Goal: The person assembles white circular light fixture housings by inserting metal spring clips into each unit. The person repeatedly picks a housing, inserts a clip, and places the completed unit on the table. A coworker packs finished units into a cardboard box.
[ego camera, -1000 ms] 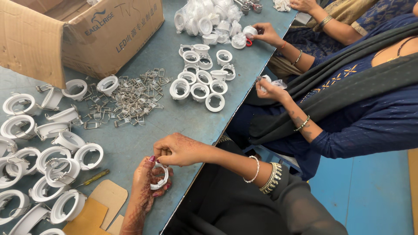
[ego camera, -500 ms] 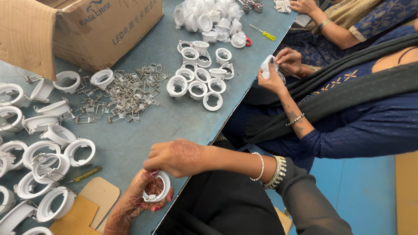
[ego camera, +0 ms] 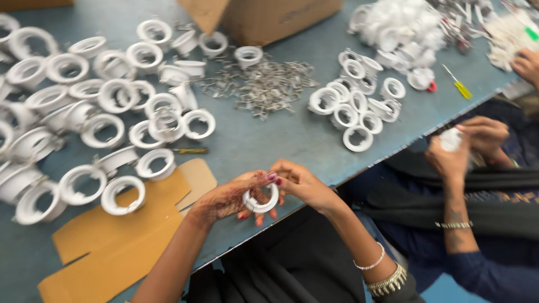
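At the near edge of the blue-grey bench [ego camera: 269,140], the left hand [ego camera: 227,197] and the right hand [ego camera: 303,184] close together on one white plastic ring [ego camera: 260,199]; the fingers of both wrap its rim, so both hands hold it just above the bench edge.

Left of that ring lie two flat pieces of brown cardboard [ego camera: 112,235], overlapping. Beyond the cardboard and further left of the ring spreads a big group of white rings [ego camera: 101,106]; motion blur prevents an exact count, but roughly thirty show. One small yellow-handled tool [ego camera: 191,150] lies at the near edge of that group.

To the right of the held ring, a co-worker's two hands [ego camera: 466,146] hold one small white part [ego camera: 450,139]; a third hand [ego camera: 528,66] shows further off at the picture's right edge.

Beyond the held ring, in the middle of the bench, sits one heap of small metal clips [ego camera: 269,84], too many and too blurred to count. Right of the heap is a cluster of about a dozen white rings [ego camera: 356,104], then one yellow-handled screwdriver [ego camera: 457,84]. Farthest from the held ring stand one cardboard box [ego camera: 269,19] and one pile of white parts [ego camera: 398,28].
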